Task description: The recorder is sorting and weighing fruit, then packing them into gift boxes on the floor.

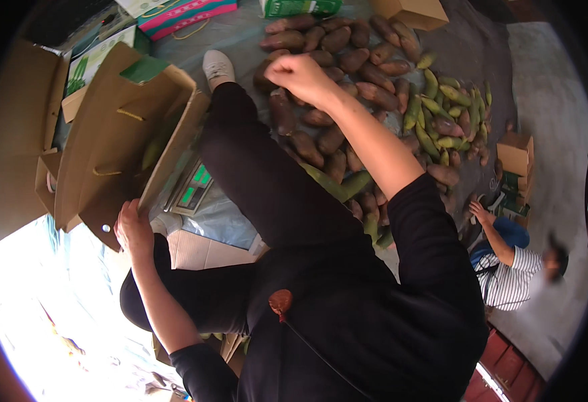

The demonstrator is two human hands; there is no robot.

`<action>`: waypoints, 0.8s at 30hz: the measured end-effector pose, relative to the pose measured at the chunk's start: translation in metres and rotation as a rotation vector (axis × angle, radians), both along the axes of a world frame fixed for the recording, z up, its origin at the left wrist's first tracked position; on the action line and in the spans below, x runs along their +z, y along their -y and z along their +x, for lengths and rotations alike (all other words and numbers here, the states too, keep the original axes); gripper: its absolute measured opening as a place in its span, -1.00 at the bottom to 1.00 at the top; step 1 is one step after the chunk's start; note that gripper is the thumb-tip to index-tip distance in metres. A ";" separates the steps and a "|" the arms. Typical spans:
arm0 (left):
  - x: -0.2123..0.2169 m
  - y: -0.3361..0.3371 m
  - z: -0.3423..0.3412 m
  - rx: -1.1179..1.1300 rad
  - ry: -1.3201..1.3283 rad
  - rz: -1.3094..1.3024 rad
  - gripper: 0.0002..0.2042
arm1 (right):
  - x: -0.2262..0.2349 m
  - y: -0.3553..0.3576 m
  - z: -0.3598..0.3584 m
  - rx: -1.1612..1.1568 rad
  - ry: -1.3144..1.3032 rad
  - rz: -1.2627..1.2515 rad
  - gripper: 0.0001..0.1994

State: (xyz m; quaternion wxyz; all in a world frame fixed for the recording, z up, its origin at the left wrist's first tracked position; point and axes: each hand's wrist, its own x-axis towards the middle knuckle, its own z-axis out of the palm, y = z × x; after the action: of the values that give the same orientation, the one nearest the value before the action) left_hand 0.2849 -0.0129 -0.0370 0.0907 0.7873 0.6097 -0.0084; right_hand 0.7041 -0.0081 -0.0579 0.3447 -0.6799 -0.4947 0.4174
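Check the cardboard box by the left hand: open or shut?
Open: the cardboard box has its flaps spread, and the left hand holds its lower edge.

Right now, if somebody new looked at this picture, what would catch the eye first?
Probably the big heap of brown and green mango-like fruits spread over the ground at top centre, with the right hand reaching into it, fingers curled. Next, the tilted cardboard box at the left, which the left hand holds by its lower edge. Another person in a striped shirt crouches at the right.
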 end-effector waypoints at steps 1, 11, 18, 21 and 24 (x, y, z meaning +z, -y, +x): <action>0.000 0.000 0.000 -0.017 -0.001 0.025 -0.84 | -0.021 0.018 0.012 -0.020 -0.014 -0.045 -0.83; -0.011 -0.004 -0.006 -0.022 0.081 -0.011 -0.83 | -0.165 0.200 0.029 0.021 0.372 -0.559 -0.80; -0.017 -0.006 -0.013 -0.024 0.144 -0.011 -0.81 | -0.178 0.182 -0.011 0.185 0.568 -0.526 -0.64; -0.014 -0.006 -0.009 -0.006 0.109 -0.009 -0.79 | -0.179 0.161 -0.025 0.254 0.627 -0.470 -0.60; -0.010 -0.005 -0.007 0.003 0.061 -0.006 -0.80 | -0.181 0.148 -0.035 0.366 0.740 -0.421 -0.63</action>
State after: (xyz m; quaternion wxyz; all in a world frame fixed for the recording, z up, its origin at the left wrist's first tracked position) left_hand 0.2782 -0.0081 -0.0470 0.1114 0.7860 0.6079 0.0140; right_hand 0.6690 -0.1559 -0.2388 -0.0800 -0.7400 -0.6007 0.2918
